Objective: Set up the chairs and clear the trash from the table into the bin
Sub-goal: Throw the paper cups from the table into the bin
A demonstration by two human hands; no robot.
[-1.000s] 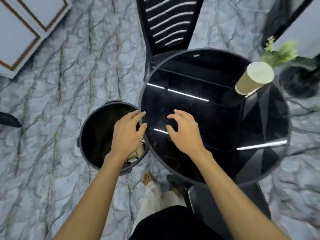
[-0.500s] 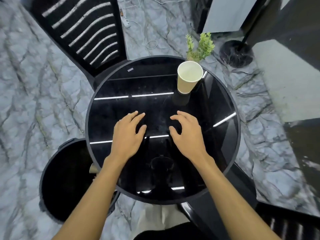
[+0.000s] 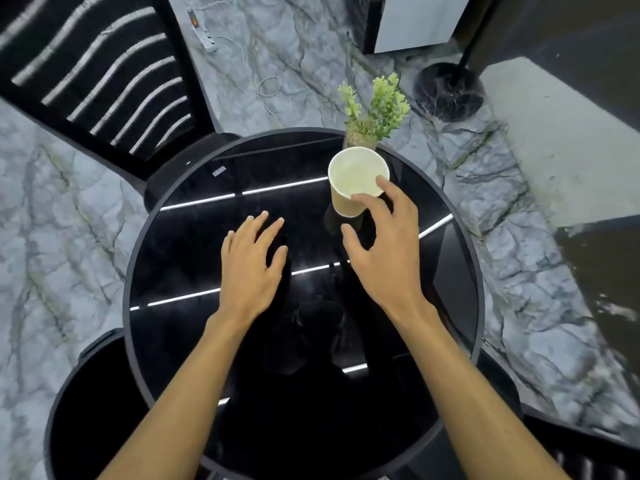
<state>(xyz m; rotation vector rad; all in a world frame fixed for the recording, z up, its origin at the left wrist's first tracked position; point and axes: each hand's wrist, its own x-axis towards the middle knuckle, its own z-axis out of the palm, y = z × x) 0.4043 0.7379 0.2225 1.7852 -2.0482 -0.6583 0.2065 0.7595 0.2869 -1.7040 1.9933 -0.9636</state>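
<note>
The right grip (image 3: 384, 258), fingers spread and uncurled, arches around an upright paper cup (image 3: 349, 181) near the far edge of the round desk (image 3: 194, 258); whether its fingertips touch the cup's rim is unclear. The left grip (image 3: 251, 268) hovers relaxed and empty, apart from the cup. The black bin (image 3: 97, 410), lower left, is partly hidden by the glossy black desk and cut off by the frame.
</note>
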